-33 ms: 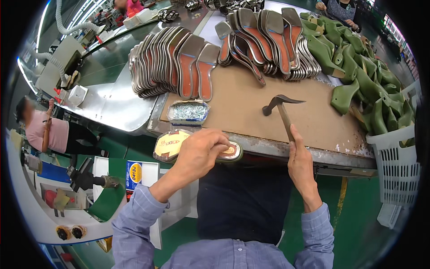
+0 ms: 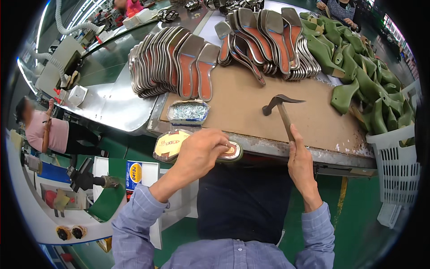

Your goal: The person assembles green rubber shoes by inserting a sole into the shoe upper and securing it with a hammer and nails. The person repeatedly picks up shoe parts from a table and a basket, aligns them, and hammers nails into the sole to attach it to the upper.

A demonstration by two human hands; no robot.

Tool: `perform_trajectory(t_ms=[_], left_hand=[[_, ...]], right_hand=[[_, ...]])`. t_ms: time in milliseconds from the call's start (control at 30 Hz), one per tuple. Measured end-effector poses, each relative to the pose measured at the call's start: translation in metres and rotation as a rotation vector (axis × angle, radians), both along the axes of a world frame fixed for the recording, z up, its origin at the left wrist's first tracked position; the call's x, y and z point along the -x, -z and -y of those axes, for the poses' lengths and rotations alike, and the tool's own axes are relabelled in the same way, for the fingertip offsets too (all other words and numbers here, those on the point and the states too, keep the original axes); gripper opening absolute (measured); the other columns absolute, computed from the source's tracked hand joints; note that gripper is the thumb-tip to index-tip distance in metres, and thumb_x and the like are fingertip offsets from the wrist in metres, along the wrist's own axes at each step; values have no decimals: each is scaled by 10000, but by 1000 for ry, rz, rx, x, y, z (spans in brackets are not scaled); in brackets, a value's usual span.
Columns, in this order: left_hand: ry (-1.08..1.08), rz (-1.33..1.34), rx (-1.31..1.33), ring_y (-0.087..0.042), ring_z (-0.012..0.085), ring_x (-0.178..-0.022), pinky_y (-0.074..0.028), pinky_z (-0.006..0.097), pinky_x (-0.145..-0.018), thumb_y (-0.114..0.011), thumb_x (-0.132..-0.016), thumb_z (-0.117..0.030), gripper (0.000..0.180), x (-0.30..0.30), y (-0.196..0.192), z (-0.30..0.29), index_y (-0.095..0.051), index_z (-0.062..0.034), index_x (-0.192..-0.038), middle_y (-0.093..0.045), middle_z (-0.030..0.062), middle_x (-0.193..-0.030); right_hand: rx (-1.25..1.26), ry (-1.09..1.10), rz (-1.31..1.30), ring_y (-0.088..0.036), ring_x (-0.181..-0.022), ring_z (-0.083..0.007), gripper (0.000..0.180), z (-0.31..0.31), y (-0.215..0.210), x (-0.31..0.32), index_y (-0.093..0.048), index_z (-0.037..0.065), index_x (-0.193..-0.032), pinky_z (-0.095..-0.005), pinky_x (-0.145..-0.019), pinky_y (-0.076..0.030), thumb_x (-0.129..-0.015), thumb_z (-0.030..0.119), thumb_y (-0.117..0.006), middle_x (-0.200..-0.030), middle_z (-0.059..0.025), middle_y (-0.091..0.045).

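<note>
1. Nearest: person's own forearms in blue checked sleeves come up from the lower edge, w/ a dark apron between them, standing at the front edge of the workbench (image 2: 268,150).
2. Left hand (image 2: 201,150): curled over a shoe insole (image 2: 179,144) that lies at the bench's front edge, sticking out past it. Fingers bent down on the heel end and pinched as if on smth small; can't tell if a tack is there, too small to see.
3. Right hand (image 2: 301,163): fist closed round the wooden handle of a hammer (image 2: 280,104). Head is up over the brown board (image 2: 242,107), well apart from the insole, pointing away from the person.
4. Step in hand, my read: tacking the insole. Left hand steadies/places, right has the hammer ready but not striking.
5. Next move prob. needs the hammer brought leftwards to the heel end & a short tap, w/ left fingertips kept clear of the head. Insole overhangs, so it needs pressing flat or it could tip.
6. Just beyond the left hand: small tray of tacks (image 2: 188,112) on the board's near left corner.
7. Further: two fanned stacks of insoles (image 2: 179,62) w/ orange-brown faces, one left, one centre.
8. Far right: heap of green shoe lasts (image 2: 358,76), some in a white basket (image 2: 396,166).
9. Left, below bench level: another person in a pink top (image 2: 45,130).
</note>
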State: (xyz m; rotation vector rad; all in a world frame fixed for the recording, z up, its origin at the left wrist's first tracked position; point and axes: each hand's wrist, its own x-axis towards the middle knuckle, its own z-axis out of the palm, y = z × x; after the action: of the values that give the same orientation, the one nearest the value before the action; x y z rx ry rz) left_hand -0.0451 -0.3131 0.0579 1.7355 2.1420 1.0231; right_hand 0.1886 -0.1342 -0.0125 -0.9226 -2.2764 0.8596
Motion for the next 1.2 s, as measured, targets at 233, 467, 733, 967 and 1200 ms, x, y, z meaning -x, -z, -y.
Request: perform_trajectory(t_ms=[233, 467, 733, 967, 1200], left_hand=[[-1, -68, -45, -681, 276, -948, -539, 377, -813, -756, -806, -71, 102, 3, 9, 1, -736, -56, -906, -728, 87, -991], [-24, -98, -12, -667, 311, -929, -522, 391, -785, -787, -792, -107, 151, -1, -2, 0, -726, -44, -914, -699, 127, -947], [90, -581, 213, -607, 295, -1140, -395, 521, -997, -809, -762, -498, 544, 26, -23, 13, -677, -109, -1119, -690, 62, -1117], [84, -394, 295, -638, 257, -965, -401, 412, -860, -775, -793, -497, 521, 24, -12, 12, -637, -102, -1105, -659, 63, -978], [68, -391, 322, -627, 266, -982, -395, 400, -866, -795, -798, -458, 550, 19, -14, 16, -627, -76, -1156, -649, 80, -1018]], right_hand=[[167, -158, -172, -508, -614, -122, 487, 36, -75, -40, -444, 100, -1499, -281, -573, -444, -1021, 19, -498, -725, -61, -566], [-181, -435, 20, -593, -584, -232, 567, 52, -109, -24, -518, 89, -1444, -361, -562, -521, -904, 2, -664, -851, -123, -646], [922, -8, -194, -434, -547, -34, 551, 65, -117, -53, -302, 109, -1564, -189, -463, -358, -1059, 155, -516, -709, -3, -525], [415, -52, -139, -520, -621, -87, 541, 65, -55, -89, -398, 84, -1516, -239, -566, -444, -1006, 47, -576, -816, -65, -609], [77, -241, -114, -709, -960, -275, 483, 55, -92, -62, -523, 15, -1412, -314, -846, -542, -944, -22, -637, -1237, -209, -675]])
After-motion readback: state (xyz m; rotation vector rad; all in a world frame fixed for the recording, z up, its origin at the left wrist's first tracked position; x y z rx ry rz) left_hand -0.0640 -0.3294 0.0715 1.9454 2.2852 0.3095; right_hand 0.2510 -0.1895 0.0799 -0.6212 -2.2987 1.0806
